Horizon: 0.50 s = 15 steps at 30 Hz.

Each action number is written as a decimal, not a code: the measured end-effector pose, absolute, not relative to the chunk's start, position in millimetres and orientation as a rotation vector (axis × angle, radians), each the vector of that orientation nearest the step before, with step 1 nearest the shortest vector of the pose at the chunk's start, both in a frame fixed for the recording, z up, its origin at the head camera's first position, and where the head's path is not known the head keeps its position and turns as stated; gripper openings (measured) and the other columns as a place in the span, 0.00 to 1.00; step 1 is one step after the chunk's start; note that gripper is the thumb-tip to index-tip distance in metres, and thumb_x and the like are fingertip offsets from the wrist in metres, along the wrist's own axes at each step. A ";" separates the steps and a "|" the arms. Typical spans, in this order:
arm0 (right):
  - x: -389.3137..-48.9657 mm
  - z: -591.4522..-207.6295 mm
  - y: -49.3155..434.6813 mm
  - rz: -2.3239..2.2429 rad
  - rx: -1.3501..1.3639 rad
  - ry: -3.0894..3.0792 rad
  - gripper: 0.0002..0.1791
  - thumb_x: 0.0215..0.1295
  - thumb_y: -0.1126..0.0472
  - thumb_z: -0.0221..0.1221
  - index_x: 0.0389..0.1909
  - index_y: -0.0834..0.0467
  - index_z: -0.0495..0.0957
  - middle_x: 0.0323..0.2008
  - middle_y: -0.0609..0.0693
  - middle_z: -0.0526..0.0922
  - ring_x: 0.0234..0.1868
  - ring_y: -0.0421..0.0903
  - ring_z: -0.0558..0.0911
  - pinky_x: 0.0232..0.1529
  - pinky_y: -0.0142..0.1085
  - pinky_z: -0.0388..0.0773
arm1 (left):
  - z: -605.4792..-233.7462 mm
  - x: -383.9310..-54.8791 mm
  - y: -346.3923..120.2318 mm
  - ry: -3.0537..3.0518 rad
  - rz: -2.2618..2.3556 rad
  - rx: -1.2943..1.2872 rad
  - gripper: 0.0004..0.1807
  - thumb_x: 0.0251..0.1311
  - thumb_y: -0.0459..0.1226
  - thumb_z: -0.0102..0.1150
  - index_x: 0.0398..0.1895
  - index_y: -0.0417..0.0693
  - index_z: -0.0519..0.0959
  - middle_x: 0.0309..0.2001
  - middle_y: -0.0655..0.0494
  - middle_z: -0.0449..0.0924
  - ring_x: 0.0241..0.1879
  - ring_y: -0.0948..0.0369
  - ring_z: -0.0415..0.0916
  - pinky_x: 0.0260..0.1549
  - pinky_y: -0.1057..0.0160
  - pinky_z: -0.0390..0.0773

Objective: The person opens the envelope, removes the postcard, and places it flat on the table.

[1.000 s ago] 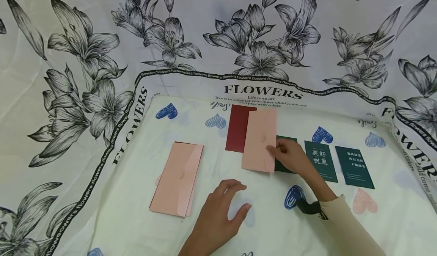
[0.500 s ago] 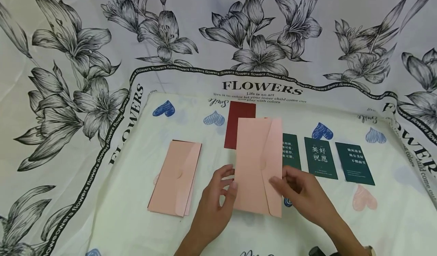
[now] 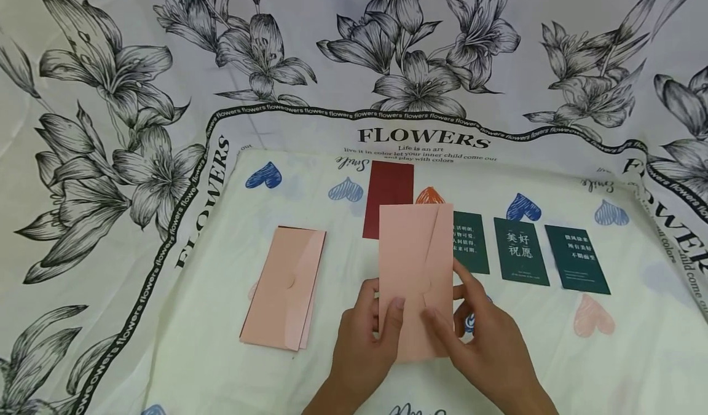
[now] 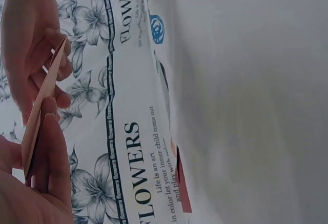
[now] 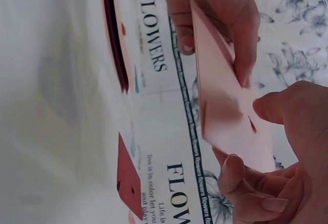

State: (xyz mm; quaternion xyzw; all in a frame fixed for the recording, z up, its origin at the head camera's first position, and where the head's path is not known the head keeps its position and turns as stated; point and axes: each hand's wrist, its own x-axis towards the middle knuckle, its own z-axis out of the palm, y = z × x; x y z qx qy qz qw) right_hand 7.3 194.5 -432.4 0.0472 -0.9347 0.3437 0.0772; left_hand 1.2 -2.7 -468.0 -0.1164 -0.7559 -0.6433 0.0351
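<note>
Both hands hold a pink paper envelope (image 3: 412, 249) upright above the cloth, its flap side facing the head camera. My left hand (image 3: 362, 341) grips the left edge, thumb on the front and fingers behind. At the lower right, my right hand (image 3: 483, 341) has its thumb by the flap's small tab, the fingers round the edge and partly hidden. The right wrist view shows the envelope (image 5: 225, 101) aslant between the two hands. In the left wrist view the envelope (image 4: 43, 106) appears nearly edge-on.
A pile of pink envelopes (image 3: 284, 286) lies on the left. A dark red envelope (image 3: 388, 200) lies behind the held one. To the right, a row of dark green cards with white writing includes a middle card (image 3: 521, 251) and an outer card (image 3: 577, 259). White printed cloth covers the surface.
The right hand has brought the pink envelope from atop the red one towards the body. The left hand, free at first, has taken hold of its left edge.
</note>
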 end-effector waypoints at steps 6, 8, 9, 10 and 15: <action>10.0 -435.0 188.6 0.909 0.167 -2.764 0.56 0.60 0.48 0.78 0.84 0.45 0.56 0.32 0.42 0.82 0.21 0.34 0.72 0.18 0.29 0.72 | -465.9 2.5 0.4 -2.315 -1.878 -0.405 0.10 0.82 0.41 0.53 0.60 0.57 0.72 0.31 0.66 0.89 0.24 0.74 0.84 0.19 0.71 0.79; 10.4 -435.8 188.0 0.868 0.181 -2.752 0.57 0.59 0.49 0.78 0.85 0.47 0.56 0.31 0.42 0.82 0.21 0.34 0.71 0.18 0.29 0.70 | -464.6 2.8 0.8 -2.326 -1.848 -0.414 0.10 0.82 0.42 0.53 0.60 0.56 0.72 0.31 0.65 0.89 0.24 0.75 0.83 0.19 0.71 0.79; 10.3 -436.1 188.1 0.859 0.186 -2.746 0.57 0.59 0.50 0.78 0.85 0.48 0.56 0.30 0.43 0.82 0.20 0.34 0.70 0.17 0.29 0.69 | -464.0 3.0 1.0 -2.332 -1.836 -0.414 0.11 0.82 0.42 0.53 0.61 0.56 0.72 0.32 0.65 0.89 0.25 0.75 0.83 0.20 0.72 0.79; 10.3 -436.3 188.1 0.853 0.187 -2.742 0.56 0.60 0.50 0.78 0.85 0.48 0.56 0.30 0.43 0.82 0.20 0.34 0.70 0.17 0.29 0.69 | -463.9 3.2 1.3 -2.335 -1.817 -0.418 0.11 0.81 0.41 0.53 0.61 0.55 0.72 0.32 0.65 0.89 0.25 0.75 0.83 0.20 0.72 0.79; 10.3 -437.4 190.5 0.805 0.206 -2.735 0.52 0.63 0.51 0.75 0.84 0.48 0.57 0.35 0.45 0.87 0.18 0.30 0.65 0.15 0.28 0.66 | -463.6 4.3 2.7 -2.361 -1.783 -0.426 0.12 0.82 0.42 0.53 0.61 0.55 0.71 0.33 0.65 0.89 0.26 0.77 0.82 0.21 0.73 0.78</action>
